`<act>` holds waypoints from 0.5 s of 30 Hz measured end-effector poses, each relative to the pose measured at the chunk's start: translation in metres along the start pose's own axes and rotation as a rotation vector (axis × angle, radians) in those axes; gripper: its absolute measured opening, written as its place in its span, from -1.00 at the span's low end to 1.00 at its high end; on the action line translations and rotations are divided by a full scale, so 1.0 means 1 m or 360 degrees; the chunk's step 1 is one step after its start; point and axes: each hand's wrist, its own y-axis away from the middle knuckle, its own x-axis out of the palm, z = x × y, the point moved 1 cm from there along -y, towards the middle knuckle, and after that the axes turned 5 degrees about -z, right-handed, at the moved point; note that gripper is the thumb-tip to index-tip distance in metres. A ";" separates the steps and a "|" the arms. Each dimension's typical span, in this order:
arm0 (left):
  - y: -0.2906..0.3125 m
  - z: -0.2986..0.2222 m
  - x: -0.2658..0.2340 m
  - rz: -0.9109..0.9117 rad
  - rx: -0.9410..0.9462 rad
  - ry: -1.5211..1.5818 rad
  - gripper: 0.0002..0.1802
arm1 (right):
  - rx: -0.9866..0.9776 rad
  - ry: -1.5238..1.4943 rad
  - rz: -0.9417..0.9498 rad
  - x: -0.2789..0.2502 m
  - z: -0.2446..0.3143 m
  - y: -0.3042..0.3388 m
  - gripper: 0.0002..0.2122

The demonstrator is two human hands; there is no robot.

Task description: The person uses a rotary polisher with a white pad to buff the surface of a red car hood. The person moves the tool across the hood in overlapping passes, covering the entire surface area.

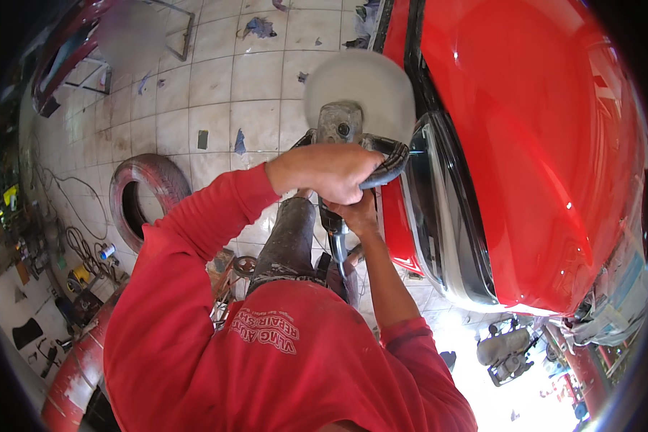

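Observation:
A polisher (340, 122) with a wide, round, pale pad (360, 83) is in front of me; the pad's surface is smeared as if spinning. My left hand (327, 171) is wrapped round the polisher's black loop handle (387, 169). Below it, my right hand (356, 214) grips the tool's dark rear body, its fingers partly hidden. At the right stands a glossy red car (511, 144) with black trim and a dark glassy part (443, 216) along its near edge. The pad's right rim meets the car's edge in the picture; whether they touch I cannot tell.
A worn tire (151, 191) lies on the pale tiled floor (212, 93) at the left, near coiled cables (86, 252). Torn scraps (259, 27) are scattered beyond. A compressor-like machine with a tank (504, 349) stands at the lower right; a red cylinder (83, 367) is at the lower left.

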 end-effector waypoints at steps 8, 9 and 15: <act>-0.014 0.016 0.013 0.0144 -0.0298 -0.0209 -0.56 | 0.0148 -0.0069 0.0169 0.034 -0.107 -0.007 -0.25; -0.011 0.007 0.010 0.0192 -0.0283 -0.0205 -0.56 | 0.0139 0.0165 0.0280 0.028 -0.103 -0.004 -0.26; -0.011 0.043 -0.011 0.0130 -0.0072 0.0018 -0.64 | 0.0366 0.0378 -0.0002 0.018 -0.027 -0.011 -0.07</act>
